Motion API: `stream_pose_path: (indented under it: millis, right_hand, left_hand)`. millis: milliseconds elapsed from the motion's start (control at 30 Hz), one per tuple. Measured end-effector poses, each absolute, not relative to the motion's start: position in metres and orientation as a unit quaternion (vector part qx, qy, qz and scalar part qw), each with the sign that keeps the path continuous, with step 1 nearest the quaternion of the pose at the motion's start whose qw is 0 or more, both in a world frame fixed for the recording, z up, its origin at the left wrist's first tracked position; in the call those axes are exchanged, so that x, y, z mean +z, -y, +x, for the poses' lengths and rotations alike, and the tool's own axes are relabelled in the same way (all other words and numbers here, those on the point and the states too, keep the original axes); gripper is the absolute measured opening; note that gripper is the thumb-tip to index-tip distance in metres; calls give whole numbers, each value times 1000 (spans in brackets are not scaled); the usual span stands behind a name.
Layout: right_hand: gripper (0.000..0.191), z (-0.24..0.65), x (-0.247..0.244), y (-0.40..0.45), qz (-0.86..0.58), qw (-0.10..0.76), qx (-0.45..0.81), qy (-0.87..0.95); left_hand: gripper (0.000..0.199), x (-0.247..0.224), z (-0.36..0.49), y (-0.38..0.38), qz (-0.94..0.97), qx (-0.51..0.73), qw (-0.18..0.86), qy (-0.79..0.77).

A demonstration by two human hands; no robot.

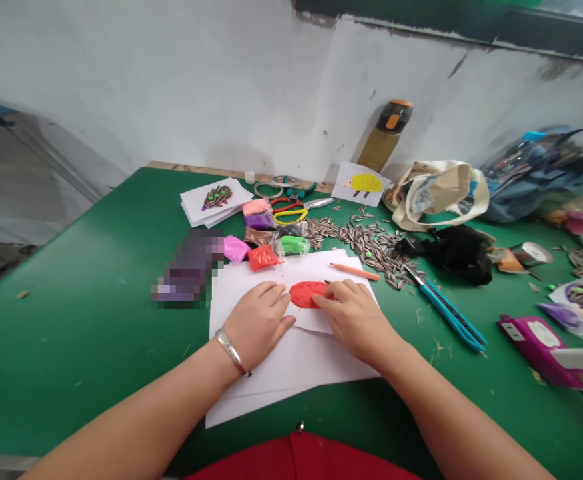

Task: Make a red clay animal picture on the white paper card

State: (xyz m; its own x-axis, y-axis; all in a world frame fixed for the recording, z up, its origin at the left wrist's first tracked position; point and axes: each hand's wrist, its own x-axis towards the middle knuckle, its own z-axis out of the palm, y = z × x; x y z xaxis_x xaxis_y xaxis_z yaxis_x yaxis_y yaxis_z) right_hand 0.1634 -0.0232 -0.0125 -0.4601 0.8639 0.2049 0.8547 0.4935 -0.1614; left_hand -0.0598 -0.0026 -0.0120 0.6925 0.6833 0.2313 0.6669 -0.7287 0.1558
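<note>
A flattened oval of red modelling clay (303, 294) lies on a small white sheet, on top of larger white paper (266, 380). My left hand (258, 320) rests flat on the paper, fingers stretched out, their tips by the oval's left edge. Over the clay's right side, my right hand (354, 310) has its fingers bent and drawn together, touching the clay. A small dark tip shows at those fingers; what it belongs to is hidden. An orange pencil (355, 271) lies just beyond my right hand. Behind it spreads a pile of striped sunflower seeds (374, 243).
Bagged clay, including a red packet (263, 258) and a green packet (294, 245), sits behind the paper. Yellow-handled scissors (291, 215) lie farther back. On the right are a blue utility knife (448, 310) and a magenta device (546, 350). A bottle (384, 137) stands by the wall.
</note>
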Motion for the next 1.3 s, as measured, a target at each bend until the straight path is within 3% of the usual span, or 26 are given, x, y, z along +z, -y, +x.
stream_pose_path:
  millis: [233, 433, 633, 800, 1033, 1300]
  right_hand:
    - [29, 164, -16, 22, -488, 150, 45, 858]
    - [37, 171, -16, 19, -471, 230, 21, 851]
    - [39, 174, -15, 16, -468, 247, 11, 849]
    - [39, 175, -16, 16, -469, 257, 6, 845]
    - [39, 176, -17, 17, -468, 260, 9, 844]
    - [42, 177, -15, 17, -480, 247, 19, 841]
  left_hand:
    - [30, -11, -59, 5, 918, 149, 26, -366]
    - [35, 14, -101, -6, 859, 223, -74, -455]
    - [47, -3, -167, -15, 771, 177, -111, -601]
    - [52, -15, -169, -14, 733, 137, -133, -653]
    - [46, -16, -166, -16, 739, 84, -129, -656]
    - [28, -6, -153, -6, 777, 242, -146, -563]
